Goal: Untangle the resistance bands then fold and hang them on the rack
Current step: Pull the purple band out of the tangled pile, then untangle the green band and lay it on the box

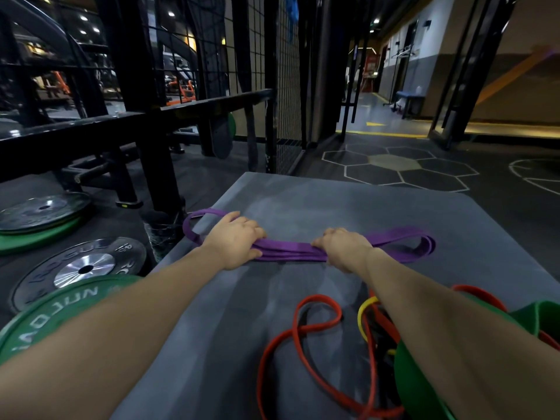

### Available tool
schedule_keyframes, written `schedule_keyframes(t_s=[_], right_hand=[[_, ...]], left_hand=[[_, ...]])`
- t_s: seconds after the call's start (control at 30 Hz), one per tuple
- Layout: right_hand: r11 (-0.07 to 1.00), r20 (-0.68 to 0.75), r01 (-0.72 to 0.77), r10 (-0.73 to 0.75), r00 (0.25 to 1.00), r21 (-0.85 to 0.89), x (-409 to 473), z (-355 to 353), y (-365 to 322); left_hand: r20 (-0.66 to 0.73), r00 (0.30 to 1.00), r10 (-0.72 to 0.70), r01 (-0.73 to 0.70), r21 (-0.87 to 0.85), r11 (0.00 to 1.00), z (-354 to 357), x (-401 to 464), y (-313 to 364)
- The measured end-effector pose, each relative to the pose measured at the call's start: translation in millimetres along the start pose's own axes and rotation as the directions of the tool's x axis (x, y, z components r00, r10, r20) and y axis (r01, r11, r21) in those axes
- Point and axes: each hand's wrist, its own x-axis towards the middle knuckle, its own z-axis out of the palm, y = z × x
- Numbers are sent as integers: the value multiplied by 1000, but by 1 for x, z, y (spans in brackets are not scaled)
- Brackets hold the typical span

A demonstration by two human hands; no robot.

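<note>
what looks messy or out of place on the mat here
The purple band lies gathered flat under both hands. The mess is nearer the person: the red band, yellow band and green band still lie looped over one another on the grey mat.

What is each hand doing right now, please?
Left hand: grips the purple band.
Right hand: grips the same purple band.

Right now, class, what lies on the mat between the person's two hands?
In the head view, only the gathered purple band spans from left hand to right hand, over grey mat.
</note>
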Motion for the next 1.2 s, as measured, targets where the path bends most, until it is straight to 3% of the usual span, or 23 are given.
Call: schedule_keyframes(t_s=[0.43,0.8,0.9,1.03,1.2], right_hand=[[981,-32,-68,75,997,181,-18,-29,18],[974,-71,-74,91,993,216,-119,-52,31],[946,-91,-114,148,985,302,-153,-56,33],[928,-156,-106,172,973,358,-202,-62,35],[914,-27,-181,204,979,363,-252,-55,43]], left_hand=[[-41,999,7,-13,-149,989,-16,0,30],[-10,1000,-11,8,-305,952,-69,-48,91],[-28,999,-33,17,-458,889,-78,-64,110],[-92,994,-51,-32,-723,690,-96,-89,150],[84,996,3,64,-786,615,-109,-114,202]])
